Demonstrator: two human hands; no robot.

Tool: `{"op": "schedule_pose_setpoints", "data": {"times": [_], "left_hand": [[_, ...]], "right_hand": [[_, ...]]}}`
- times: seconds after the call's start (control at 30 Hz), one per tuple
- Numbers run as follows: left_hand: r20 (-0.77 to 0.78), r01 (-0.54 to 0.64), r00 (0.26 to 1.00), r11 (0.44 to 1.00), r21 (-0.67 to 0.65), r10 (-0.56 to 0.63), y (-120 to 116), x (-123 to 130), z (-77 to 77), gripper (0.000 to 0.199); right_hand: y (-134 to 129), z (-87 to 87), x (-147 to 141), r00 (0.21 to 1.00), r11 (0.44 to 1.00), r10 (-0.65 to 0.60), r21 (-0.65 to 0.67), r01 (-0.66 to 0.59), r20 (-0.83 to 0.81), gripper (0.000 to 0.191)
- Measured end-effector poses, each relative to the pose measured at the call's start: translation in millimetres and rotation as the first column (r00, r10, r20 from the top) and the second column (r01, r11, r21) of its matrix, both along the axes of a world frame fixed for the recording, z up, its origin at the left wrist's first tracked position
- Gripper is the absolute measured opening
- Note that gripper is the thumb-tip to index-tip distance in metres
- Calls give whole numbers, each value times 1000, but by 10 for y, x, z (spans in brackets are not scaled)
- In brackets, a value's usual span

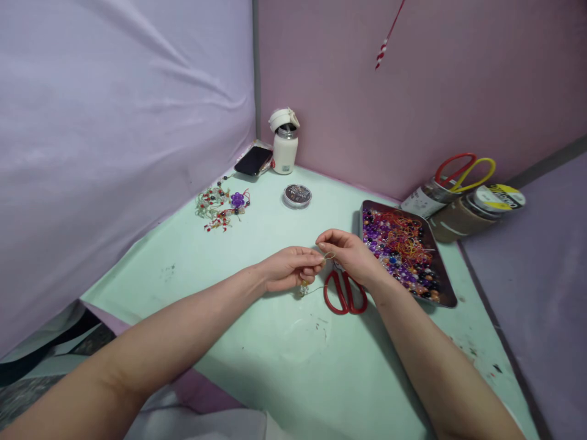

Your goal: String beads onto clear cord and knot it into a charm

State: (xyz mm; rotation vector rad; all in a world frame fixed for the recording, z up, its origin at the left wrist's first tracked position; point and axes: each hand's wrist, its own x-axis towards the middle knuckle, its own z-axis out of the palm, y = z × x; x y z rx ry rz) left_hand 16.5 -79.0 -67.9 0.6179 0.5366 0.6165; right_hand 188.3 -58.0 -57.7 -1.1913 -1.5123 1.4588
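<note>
My left hand [296, 267] is closed in a pinch on a thin pale cord [329, 255], which makes a small loop between my two hands. Below its fingers hangs a small cluster of clear and yellowish beads [303, 289]. Thumb and forefinger of my right hand [346, 249] are pinched together at the other side of the loop, closed on the cord. Red-handled scissors [337, 296] lie on the table just under my right hand, their blades mostly hidden by it. A stretch of cord runs from the beads toward the scissors.
A dark tray [447, 287] of mixed beads and cords sits right. Behind it are two jars [463, 214], one holding red- and yellow-handled tools [468, 171]. Farther back: a round container [297, 195], white bottle [285, 153], phone [254, 161] and beaded strings [215, 205]. Cloth walls surround the table.
</note>
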Motion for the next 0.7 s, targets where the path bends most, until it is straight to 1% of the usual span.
{"op": "schedule_pose_setpoints", "data": {"times": [0.1,0.23,0.37,0.5,0.6,0.63,0.7], "left_hand": [[-21,39,999,999,-10,-39,-4,1,0,26],[-39,48,998,998,-33,-50,-6,9,3,25],[-50,68,996,996,-58,-71,-2,8,-9,24],[-45,83,995,994,-66,-86,9,0,-39,25],[-31,65,997,996,-53,-67,15,4,-57,26],[-26,41,999,998,-46,-43,17,9,-60,25],[-20,-44,999,999,-24,43,21,23,-63,24]], "right_hand": [[-17,36,-15,999,999,32,24,-32,23,15],[-32,74,-17,993,994,90,54,-95,75,15],[-54,106,-4,984,989,104,88,-118,142,13],[-63,106,0,978,986,122,93,-139,168,14],[-46,87,7,982,990,63,116,-85,180,23],[-37,80,12,983,992,26,121,-48,182,26],[-20,71,22,983,992,-58,118,37,177,27]]}}
